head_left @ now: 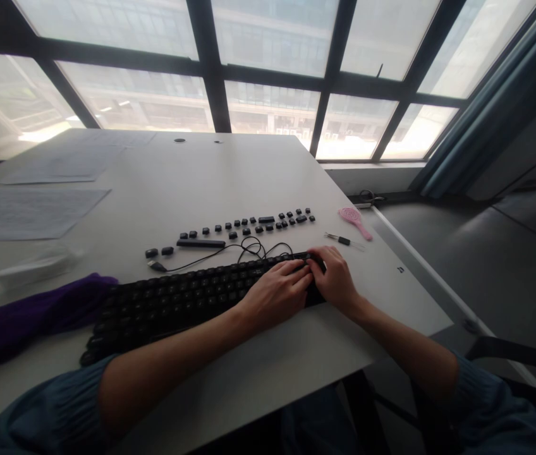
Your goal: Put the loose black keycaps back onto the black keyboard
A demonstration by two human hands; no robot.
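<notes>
A black keyboard [187,294], some of its keycaps taken off, lies slantwise along the near side of the white table. Over its far right part rests my left hand [281,289], fingers together and bent down onto it; the thumb is hidden. My right hand [333,277] is closed at the keyboard's upper right corner, thumb and fingers around what looks like a small dark keycap [308,256]. The fingertips of both hands nearly meet there. Behind the keyboard, several loose keycaps [233,235] stand in two rows, along with a long spacebar [200,243].
A wire keycap puller [344,241] and a pink hairbrush [354,221] lie right of the hands. The keyboard's cable [196,260] coils behind it. At left are a purple cloth [45,313], a clear plastic packet [35,268] and paper sheets [26,212]. The table's right edge [394,259] is close.
</notes>
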